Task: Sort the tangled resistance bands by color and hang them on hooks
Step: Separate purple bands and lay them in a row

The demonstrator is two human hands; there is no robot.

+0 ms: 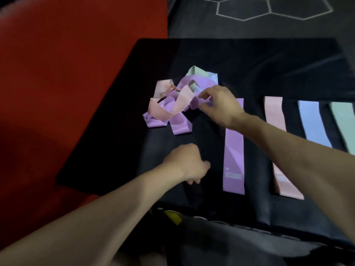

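Going left to right with the tangle (176, 100) as my landmark: left of it there's just red floor (67, 73), and the tangle itself sits on a black mat (249, 60), a knot of purple, pink, pale green and light blue bands all looped through each other. Below the tangle, the left hand (187, 164) is balled into a fist resting on the mat, holding nothing that I can see. At the tangle's right edge, the right hand (217, 106) is pinching a purple loop between thumb and fingers, looks like it's teasing one band free. Right of the tangle the sorted ones lie flat in a row: purple band (234, 150) closest, then pink band (276, 135), blue band (315, 123), and a green band (343, 120) furthest out, cut off by the frame edge. If it were me, I'd bring that idle left hand up to pin the rest of the pile so the purple loop slides out instead of dragging the whole knot along, and pull slow since the pink band crosses over the purple ones. Containers: none really, no bins or boxes anywhere, and I can't spot any hooks in view either, so hanging hasn't started.
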